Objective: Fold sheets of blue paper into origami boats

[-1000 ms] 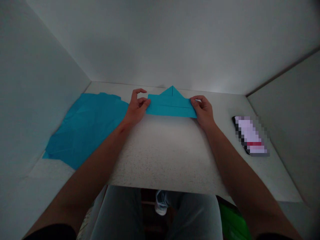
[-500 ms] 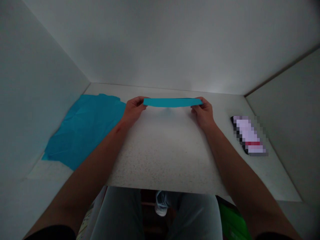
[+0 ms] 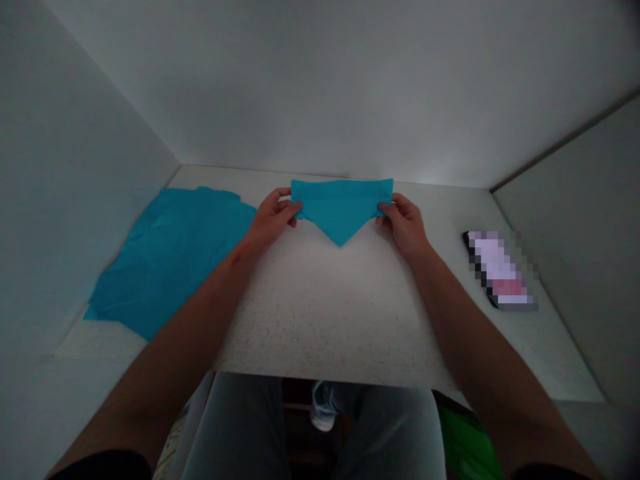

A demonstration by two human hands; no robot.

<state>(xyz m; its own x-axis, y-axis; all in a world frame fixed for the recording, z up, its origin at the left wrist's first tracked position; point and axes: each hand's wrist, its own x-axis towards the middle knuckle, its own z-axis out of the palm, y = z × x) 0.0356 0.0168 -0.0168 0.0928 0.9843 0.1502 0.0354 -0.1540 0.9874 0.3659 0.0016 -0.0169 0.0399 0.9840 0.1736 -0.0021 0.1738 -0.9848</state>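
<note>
A folded piece of blue paper (image 3: 341, 203) is held up between both hands over the far part of the white table (image 3: 330, 313). Its upper edge is straight and its lower edge comes to a point facing me. My left hand (image 3: 275, 217) pinches the paper's left end, thumb on the near side. At the right end, my right hand (image 3: 404, 221) grips it the same way. A larger, creased sheet of blue paper (image 3: 175, 253) lies flat to the left, partly covered by my left forearm.
On the right side of the table lies a phone (image 3: 500, 270), its screen pixelated. White walls close off the back and both sides. Below the near table edge are my legs (image 3: 240, 427), and a green object (image 3: 470, 440) sits at the lower right.
The blue paper has tilted from a narrow, almost edge-on strip so that its broad face and pointed lower edge show. Both hands have shifted slightly with it.
</note>
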